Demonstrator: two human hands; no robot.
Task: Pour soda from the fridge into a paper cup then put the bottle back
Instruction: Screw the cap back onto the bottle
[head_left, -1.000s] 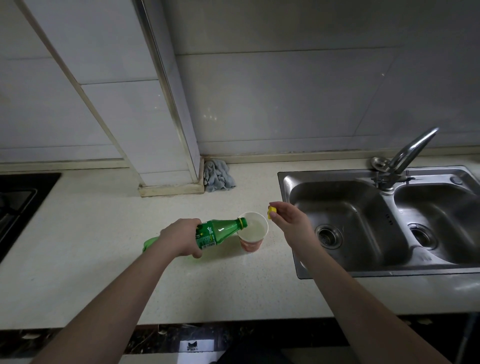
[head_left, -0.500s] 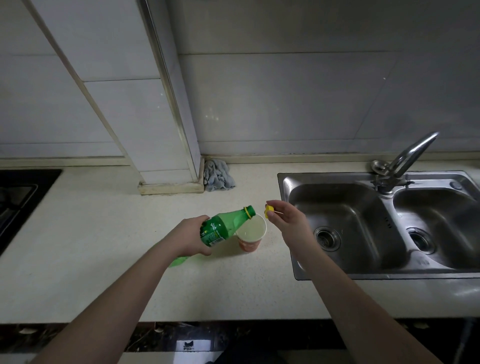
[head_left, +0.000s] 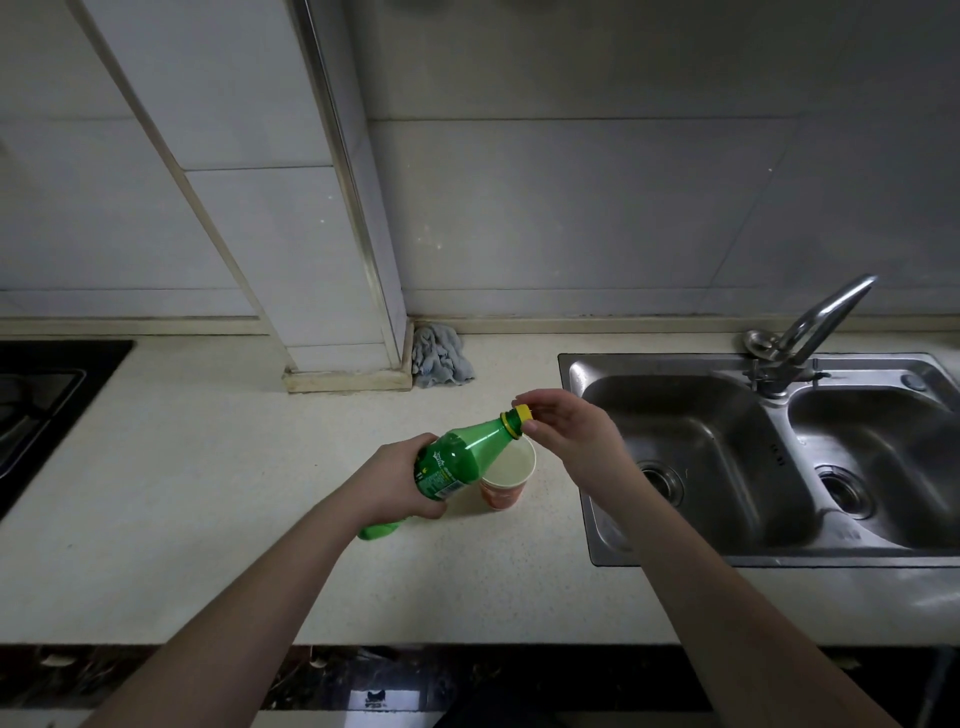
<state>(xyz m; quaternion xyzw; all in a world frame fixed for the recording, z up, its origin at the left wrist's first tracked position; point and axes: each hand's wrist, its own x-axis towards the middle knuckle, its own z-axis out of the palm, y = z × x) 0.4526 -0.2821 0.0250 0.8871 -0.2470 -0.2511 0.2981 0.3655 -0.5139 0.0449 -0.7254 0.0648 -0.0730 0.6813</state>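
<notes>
bottle (head_left: 457, 460) | green label | white script logo, unreadable | no other text

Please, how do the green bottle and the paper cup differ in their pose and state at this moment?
The green bottle is tilted, neck up toward the right; the paper cup stands upright on the counter. The left hand holds the bottle; no hand holds the cup. The right hand is fitting the yellow cap on the bottle's mouth; the cup is open on top.

Green bottle (head_left: 457, 457), yellow cap (head_left: 522, 414), orange-patterned cup (head_left: 503, 493), grey cloth (head_left: 440, 361)
</notes>
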